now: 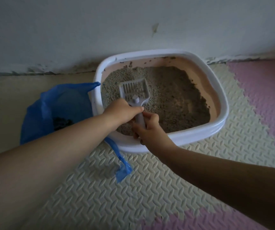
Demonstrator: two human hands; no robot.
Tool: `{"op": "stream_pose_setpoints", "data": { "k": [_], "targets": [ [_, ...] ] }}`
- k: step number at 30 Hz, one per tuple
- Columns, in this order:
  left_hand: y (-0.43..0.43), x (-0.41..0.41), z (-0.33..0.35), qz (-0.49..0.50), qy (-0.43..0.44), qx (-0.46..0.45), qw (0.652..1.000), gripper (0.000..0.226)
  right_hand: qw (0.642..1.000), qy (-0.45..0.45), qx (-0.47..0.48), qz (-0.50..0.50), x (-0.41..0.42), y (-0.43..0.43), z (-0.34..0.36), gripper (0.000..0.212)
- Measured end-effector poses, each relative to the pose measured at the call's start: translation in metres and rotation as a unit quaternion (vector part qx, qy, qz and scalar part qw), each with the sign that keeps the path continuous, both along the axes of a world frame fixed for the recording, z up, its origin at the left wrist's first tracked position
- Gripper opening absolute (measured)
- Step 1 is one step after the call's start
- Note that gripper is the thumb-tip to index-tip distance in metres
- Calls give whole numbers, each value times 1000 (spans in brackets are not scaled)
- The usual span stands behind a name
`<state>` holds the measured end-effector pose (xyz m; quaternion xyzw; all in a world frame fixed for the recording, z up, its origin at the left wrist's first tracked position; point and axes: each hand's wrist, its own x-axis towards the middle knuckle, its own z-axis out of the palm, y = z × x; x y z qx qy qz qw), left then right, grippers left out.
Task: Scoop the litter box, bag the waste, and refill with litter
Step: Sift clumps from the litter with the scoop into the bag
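both bare forearms reach over the embossed cream-and-pink foam mat (pixel 133 188), left hand (pixel 123 112) and right hand (pixel 148 128) meeting above the near edge of the rounded, white-rimmed litter box (pixel 223 103) by the wall. a crinkly blue plastic bag (pixel 58 103) gapes just left of it, dark waste (pixel 61 122) inside; grainy grey litter (pixel 174 100) fills the box. the slotted grey plastic scoop (pixel 134 89) lies on the litter, left fingers curled round its upper handle, right fingers round the lower end.

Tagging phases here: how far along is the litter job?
Done: dark waste lies in the open blue plastic bag. In hand: left hand and right hand both grip the grey slotted plastic scoop over grey litter in the white-rimmed litter box. Left: closing the bag, refilling; no refill supply visible.
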<state>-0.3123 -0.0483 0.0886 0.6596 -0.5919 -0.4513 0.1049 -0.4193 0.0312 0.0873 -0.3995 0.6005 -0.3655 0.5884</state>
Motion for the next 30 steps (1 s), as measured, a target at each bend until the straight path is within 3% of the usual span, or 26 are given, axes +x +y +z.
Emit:
{"op": "stream_pose_setpoints", "data": {
  "k": [8,13,16,19,22,30],
  "targets": [
    [4,-23,23,122,109,136,977,14,993,43,-110,19,-18,17,-16,41],
    [0,-19,43,80,77,186,976,16,955,182,-232,27,-60,13,-24,18],
    [-9,-13,43,25,15,189,982,16,893,335,-301,24,-103,4,-39,22],
    [-27,-7,44,-101,-133,146,975,15,826,481,-284,73,-153,-9,-48,36],
    [-50,-2,39,-226,-224,126,940,26,814,507,-272,80,-195,-17,-47,37],
    [-118,11,34,-463,-292,-27,837,38,754,570,-302,128,-206,-19,-48,37]
  ]
}}
